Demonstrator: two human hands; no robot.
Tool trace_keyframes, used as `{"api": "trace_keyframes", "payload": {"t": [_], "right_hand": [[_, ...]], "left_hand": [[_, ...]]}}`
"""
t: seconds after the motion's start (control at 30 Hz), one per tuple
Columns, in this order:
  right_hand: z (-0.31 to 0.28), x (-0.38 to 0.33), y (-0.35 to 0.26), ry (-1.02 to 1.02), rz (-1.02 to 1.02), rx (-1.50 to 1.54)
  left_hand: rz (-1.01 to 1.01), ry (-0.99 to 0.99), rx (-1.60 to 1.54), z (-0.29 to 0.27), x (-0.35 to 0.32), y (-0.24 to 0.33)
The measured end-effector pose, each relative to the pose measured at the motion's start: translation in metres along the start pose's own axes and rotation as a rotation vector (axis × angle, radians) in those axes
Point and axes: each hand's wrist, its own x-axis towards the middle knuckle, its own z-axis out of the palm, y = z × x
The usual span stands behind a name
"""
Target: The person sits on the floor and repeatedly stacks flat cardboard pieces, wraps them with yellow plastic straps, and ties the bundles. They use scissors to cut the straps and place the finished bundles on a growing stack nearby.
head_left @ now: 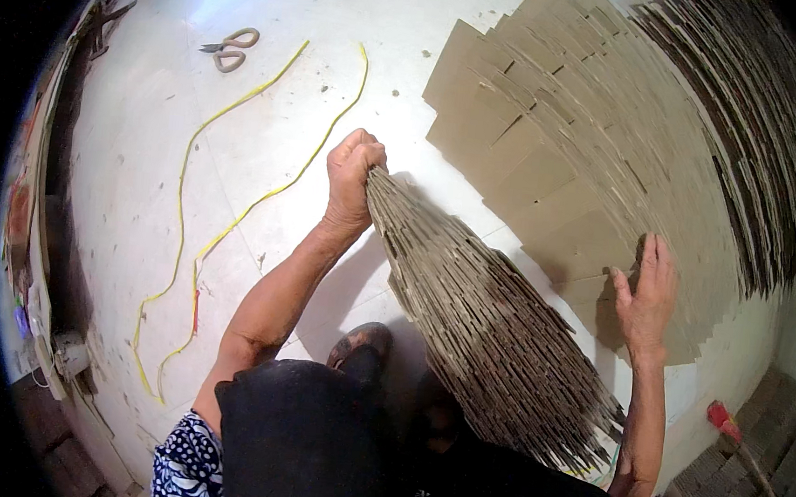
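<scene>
My left hand (355, 175) is closed round the narrow end of a bundle of thin grey-brown sheets (491, 312). From that grip the bundle widens toward the lower right, its many edges showing and its broad end darker. To the right, a spread of overlapping flat brown sheets (544, 181) covers part of the pale floor. My right hand (648, 301) is at this spread's near edge, fingers stretched and thumb apart, holding nothing. Whether its fingertips touch the sheets I cannot tell.
Scissors (231, 49) with large looped handles lie at the upper left. A long yellow cord (231, 226) snakes across the floor left of my arm. Dark stacked sheets (754, 118) line the far right. A red-headed stick (726, 422) lies at the lower right.
</scene>
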Motion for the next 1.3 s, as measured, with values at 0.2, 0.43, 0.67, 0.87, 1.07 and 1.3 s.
{"api": "trace_keyframes", "payload": {"t": [0.2, 0.43, 0.67, 0.87, 1.07, 1.3], "right_hand": [[-0.001, -0.015, -0.006, -0.026, 0.012, 0.041], [-0.010, -0.011, -0.010, -0.013, -0.027, 0.028], [-0.008, -0.021, -0.005, -0.070, -0.047, 0.260], [-0.019, -0.036, -0.017, -0.167, -0.185, 0.256], [-0.018, -0.040, -0.019, -0.167, -0.228, 0.230], [-0.033, -0.020, -0.029, -0.074, -0.335, 0.284]], "left_hand": [[-0.087, 0.007, -0.080, 0.000, 0.001, 0.001], [-0.093, 0.005, -0.091, 0.038, 0.040, -0.020], [-0.315, -0.058, -0.393, 0.065, 0.060, -0.001], [-0.369, -0.066, -0.393, 0.054, 0.051, -0.008], [-0.423, -0.108, -0.464, 0.053, 0.048, 0.000], [0.343, -0.048, 0.249, 0.019, 0.034, -0.019]]}}
